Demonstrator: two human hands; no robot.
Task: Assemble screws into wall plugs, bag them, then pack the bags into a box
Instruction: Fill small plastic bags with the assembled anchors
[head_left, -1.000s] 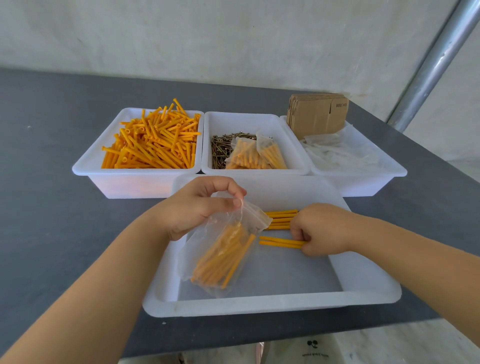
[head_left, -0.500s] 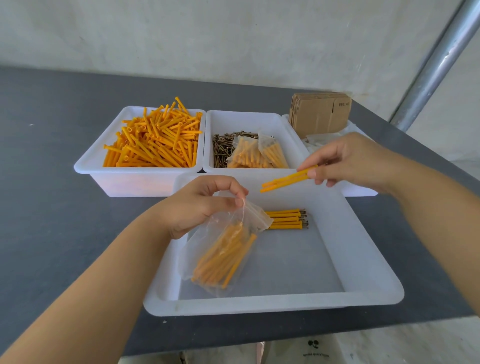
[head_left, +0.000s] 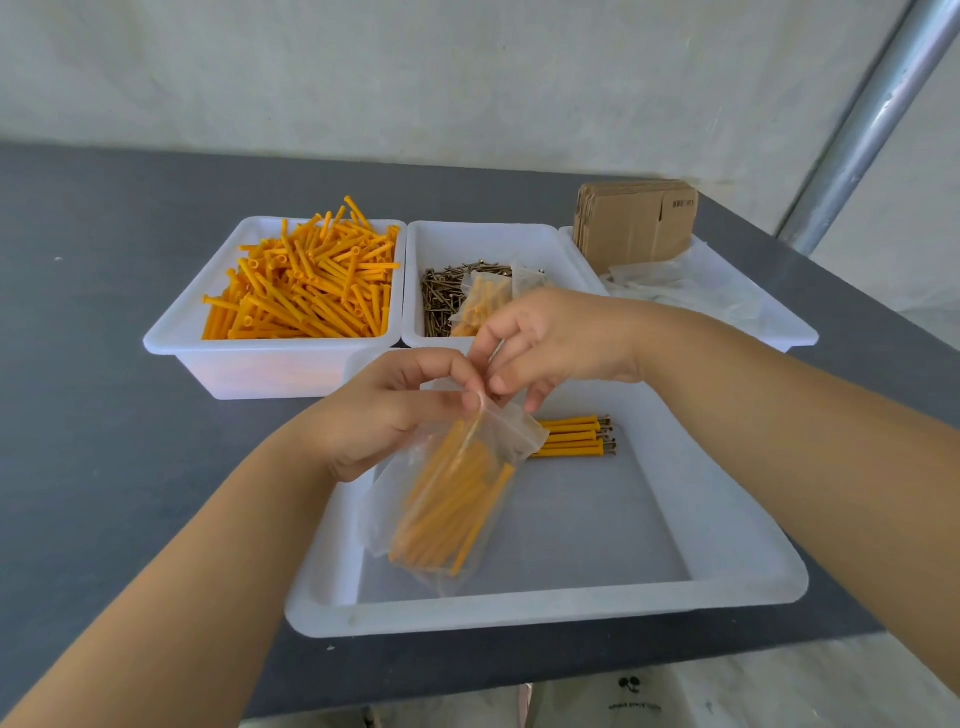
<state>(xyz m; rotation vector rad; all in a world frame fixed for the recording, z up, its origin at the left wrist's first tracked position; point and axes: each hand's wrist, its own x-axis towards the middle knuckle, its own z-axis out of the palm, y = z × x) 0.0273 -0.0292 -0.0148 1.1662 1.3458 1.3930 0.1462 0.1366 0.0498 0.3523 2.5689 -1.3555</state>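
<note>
Above the front tray (head_left: 545, 608), my left hand (head_left: 384, 415) pinches the clear bag (head_left: 452, 499) of plugs by its mouth; my right hand (head_left: 550, 343) pinches the same opening.

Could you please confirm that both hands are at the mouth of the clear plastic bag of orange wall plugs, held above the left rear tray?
Not quite: the head view shows the clear plastic bag of orange wall plugs above the wide white front tray, not the left rear one. The left hand and right hand are indeed at its mouth.
</note>
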